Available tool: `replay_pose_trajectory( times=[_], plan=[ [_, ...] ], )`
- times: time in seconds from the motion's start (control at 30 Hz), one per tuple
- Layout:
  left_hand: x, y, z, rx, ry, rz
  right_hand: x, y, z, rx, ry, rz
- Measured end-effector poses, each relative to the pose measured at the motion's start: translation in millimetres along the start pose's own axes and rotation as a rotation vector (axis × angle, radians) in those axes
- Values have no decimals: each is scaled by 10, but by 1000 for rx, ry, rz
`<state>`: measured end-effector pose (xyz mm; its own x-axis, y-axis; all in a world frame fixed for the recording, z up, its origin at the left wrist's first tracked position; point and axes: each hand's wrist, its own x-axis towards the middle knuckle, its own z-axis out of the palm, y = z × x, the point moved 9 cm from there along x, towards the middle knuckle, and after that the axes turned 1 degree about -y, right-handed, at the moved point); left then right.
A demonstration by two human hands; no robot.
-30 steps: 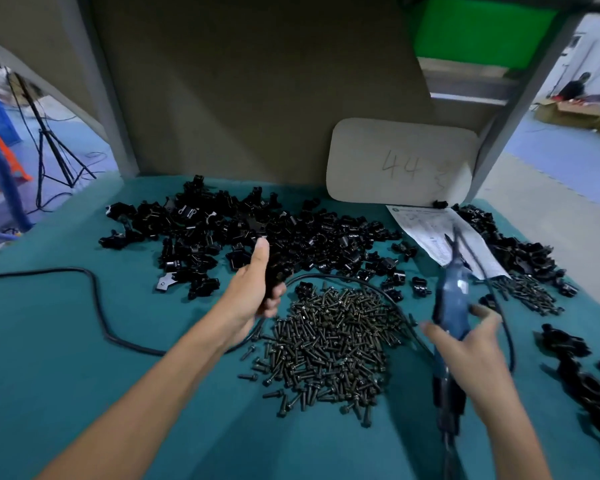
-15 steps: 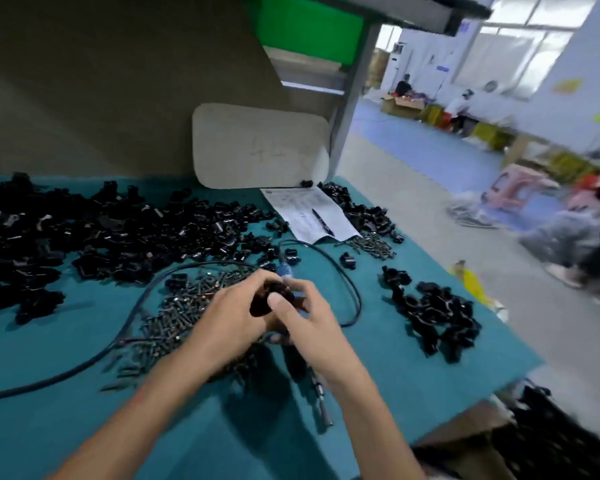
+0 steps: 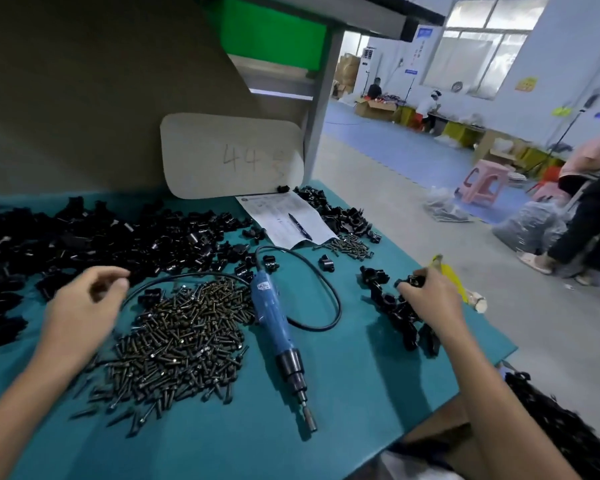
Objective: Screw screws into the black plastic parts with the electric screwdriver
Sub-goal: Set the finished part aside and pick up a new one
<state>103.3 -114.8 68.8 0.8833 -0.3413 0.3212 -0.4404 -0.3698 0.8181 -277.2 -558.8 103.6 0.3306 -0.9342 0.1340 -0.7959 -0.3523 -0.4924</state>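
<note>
Centrally, the electric screwdriver (image 3: 274, 327) lies flat on the teal table (image 3: 361, 393), bit toward the viewer, touching the right margin of the screw pile (image 3: 181, 337). Its cable (image 3: 329, 296) loops between the tool and a small cluster of parts (image 3: 388, 306) near the right table edge. A large heap of black plastic parts (image 3: 118, 237) fills the left rear, in front of a board marked "44" (image 3: 232, 157). A paper sheet (image 3: 284, 220) bearing a pen (image 3: 300, 227) lies beside a smaller scatter of screws (image 3: 350, 245). The left hand (image 3: 80, 306) hovers loosely curled and empty between the heap and the screw pile. The right hand (image 3: 430, 299) grasps a black part (image 3: 409, 281) at the small cluster. Half a second earlier both hands met at the centre over the tool and one part; the tool now lies released and the hands are well apart. Below the near right corner, a cardboard box (image 3: 440, 424) appears to hold dark pieces (image 3: 568, 441), too blurred to identify.
</note>
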Motion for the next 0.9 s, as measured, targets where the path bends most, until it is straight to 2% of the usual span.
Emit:
replay_pose_trajectory(
  times=[0.17, 0.33, 0.5, 0.63, 0.77, 0.9],
  plan=[
    [202, -798, -400, 74, 150, -129, 224, 74, 240, -280, -120, -5],
    [226, -1443, -922, 265, 244, -290, 183, -254, 292, -355, -63, -112],
    [56, -1387, -1147, 570, 38, -464, -76, -1397, 766, -140, -214, -407],
    [45, -1085, -1074, 505, 44, -321, -334, -2412, 1405, -72, -397, -678],
    [94, -1008, -1089, 437, 44, -255, -288, -3006, 2048, -236, -462, -790],
    [171, -1304, -1176, 384, -46, -440, -166, -3143, 2554, -517, -518, -803]
  ],
)
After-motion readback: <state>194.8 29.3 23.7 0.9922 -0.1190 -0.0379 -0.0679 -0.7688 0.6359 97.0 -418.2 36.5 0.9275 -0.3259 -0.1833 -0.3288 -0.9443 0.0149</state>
